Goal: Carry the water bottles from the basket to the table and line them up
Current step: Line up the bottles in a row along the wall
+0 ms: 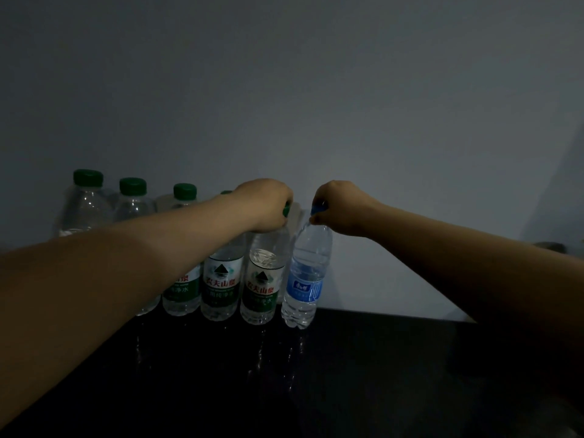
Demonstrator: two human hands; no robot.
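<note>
Several clear water bottles stand in a row on a dark table [363, 374] against a pale wall. Most have green caps and green labels. My left hand [268, 205] grips the cap of a green-label bottle [260, 289], second from the right end. My right hand [339, 207] pinches the blue cap of a blue-label bottle [305, 286], which stands at the right end and leans slightly. My left forearm hides parts of the bottles further left [85, 200]. No basket is in view.
The wall [316, 90] rises directly behind the row. The dark tabletop stretches toward me and to the right of the blue-label bottle. A dim object [550, 246] sits at the far right edge. The scene is dark.
</note>
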